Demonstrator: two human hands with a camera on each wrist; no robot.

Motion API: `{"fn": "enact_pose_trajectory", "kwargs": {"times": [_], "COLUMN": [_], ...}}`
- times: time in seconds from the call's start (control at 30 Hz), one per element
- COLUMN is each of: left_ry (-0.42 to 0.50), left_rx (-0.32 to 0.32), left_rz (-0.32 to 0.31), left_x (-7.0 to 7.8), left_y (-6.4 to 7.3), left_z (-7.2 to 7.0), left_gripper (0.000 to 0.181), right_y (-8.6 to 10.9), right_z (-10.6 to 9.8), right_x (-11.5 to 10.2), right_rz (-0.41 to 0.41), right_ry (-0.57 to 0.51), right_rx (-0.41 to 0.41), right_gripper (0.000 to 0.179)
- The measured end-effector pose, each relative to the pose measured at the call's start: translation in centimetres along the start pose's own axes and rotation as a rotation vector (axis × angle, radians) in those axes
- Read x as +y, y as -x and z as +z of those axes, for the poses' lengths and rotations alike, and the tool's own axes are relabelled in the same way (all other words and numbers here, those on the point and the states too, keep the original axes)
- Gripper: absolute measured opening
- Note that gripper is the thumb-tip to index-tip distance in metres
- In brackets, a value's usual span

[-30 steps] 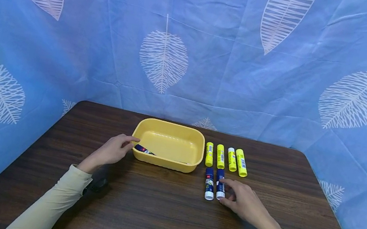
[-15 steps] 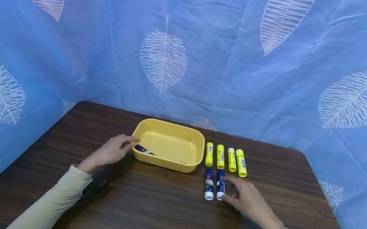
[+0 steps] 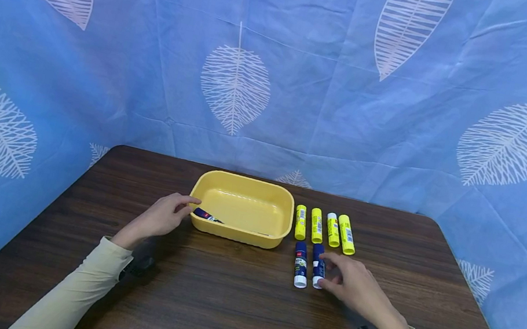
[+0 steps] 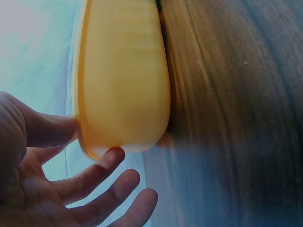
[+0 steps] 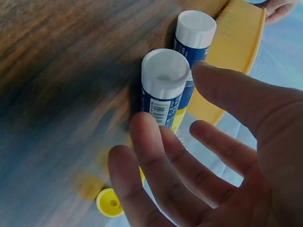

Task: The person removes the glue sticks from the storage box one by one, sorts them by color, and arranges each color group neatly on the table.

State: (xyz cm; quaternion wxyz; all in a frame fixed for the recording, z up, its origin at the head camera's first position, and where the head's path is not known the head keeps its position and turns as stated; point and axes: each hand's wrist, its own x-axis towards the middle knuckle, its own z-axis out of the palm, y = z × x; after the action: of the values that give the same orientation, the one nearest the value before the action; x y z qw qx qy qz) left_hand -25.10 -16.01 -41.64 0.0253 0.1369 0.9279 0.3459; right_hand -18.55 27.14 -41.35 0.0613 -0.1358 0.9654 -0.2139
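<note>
My left hand (image 3: 160, 216) holds the left end of a yellow plastic bin (image 3: 235, 237); in the left wrist view its thumb lies at the rim and other fingertips are by the outer wall. A dark blue glue stick (image 3: 206, 215) lies inside. Just right of the bin, two blue glue sticks with white ends lie side by side, a left one (image 3: 301, 265) and a right one (image 3: 318, 265). With loosely bent fingers, my right hand (image 3: 358, 287) is at the right one's right side, fingertips touching or very near it. Beyond lies a row of yellow glue sticks (image 3: 317, 226).
The dark wood table (image 3: 217, 309) carries everything. A blue cloth (image 3: 156, 51) with white leaf prints hangs behind the table and along its sides. In the right wrist view, a yellow glue stick's end (image 5: 110, 203) shows beside the fingers.
The right-hand blue glue stick has shifted slightly to the right, away from its neighbour. My right hand has moved slightly right too. The left hand and bin stay where they were.
</note>
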Motion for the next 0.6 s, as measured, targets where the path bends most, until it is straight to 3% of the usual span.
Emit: {"fn": "enact_pose_trajectory", "kwargs": {"times": [0.6], "left_ry": [-0.003], "left_rx": [-0.001], "left_rz": [0.002], "left_x": [-0.1], "left_y": [-0.08], "left_z": [0.07], "left_gripper": [0.034], "right_y": [-0.19], "right_z": [0.07], "right_x": [-0.08], "right_rz": [0.01], "right_ry": [-0.034], "right_rx": [-0.013], "right_gripper": [0.048]}}
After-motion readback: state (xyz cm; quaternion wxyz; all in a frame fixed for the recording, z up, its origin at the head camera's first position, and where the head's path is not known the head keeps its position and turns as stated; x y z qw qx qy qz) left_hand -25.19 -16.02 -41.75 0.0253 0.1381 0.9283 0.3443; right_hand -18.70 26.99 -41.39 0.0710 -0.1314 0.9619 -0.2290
